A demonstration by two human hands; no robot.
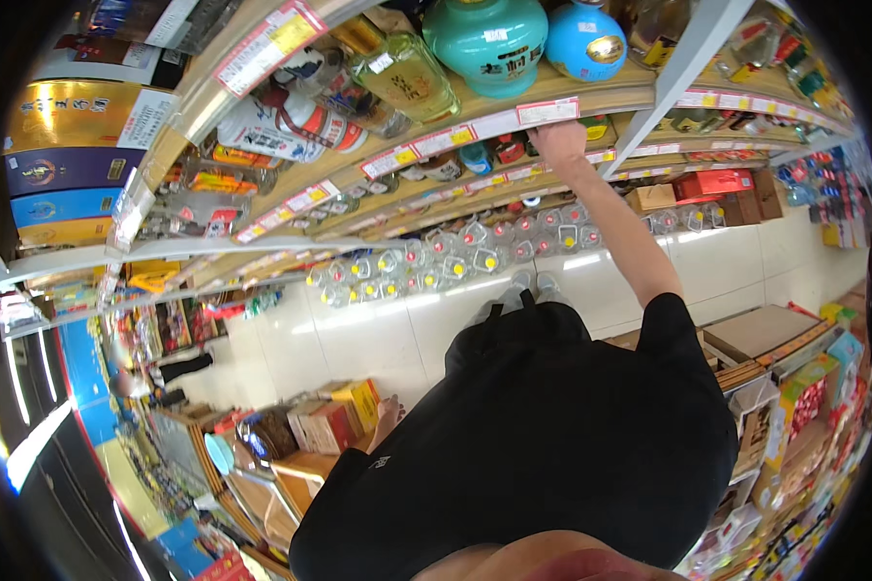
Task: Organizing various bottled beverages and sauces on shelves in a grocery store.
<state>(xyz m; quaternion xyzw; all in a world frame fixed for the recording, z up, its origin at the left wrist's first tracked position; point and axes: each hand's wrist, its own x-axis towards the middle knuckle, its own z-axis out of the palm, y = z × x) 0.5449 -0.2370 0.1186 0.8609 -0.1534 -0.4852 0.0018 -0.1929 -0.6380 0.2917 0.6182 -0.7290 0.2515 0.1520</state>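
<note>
My right hand (559, 145) reaches out to the shelf rack ahead, just below a strip of price labels (548, 111) on the shelf edge. Its fingers go in at the lower shelf level and are hidden, so any hold on a thing there cannot be made out. Dark and red bottles (510, 148) stand beside it. Above, a turquoise round-bellied bottle (484, 48) and a light blue round bottle (587, 44) stand on the upper shelf. My left hand (389, 418) hangs low at my side, fingers loosely apart with nothing seen in them, near a yellow box (362, 402).
Clear plastic jugs (455, 254) with red and yellow caps line the tiled floor (358, 339) under the rack. A grey upright post (683, 73) divides the shelves. Stacked cartons (765, 339) are behind me at right. Another person (150, 378) is far left.
</note>
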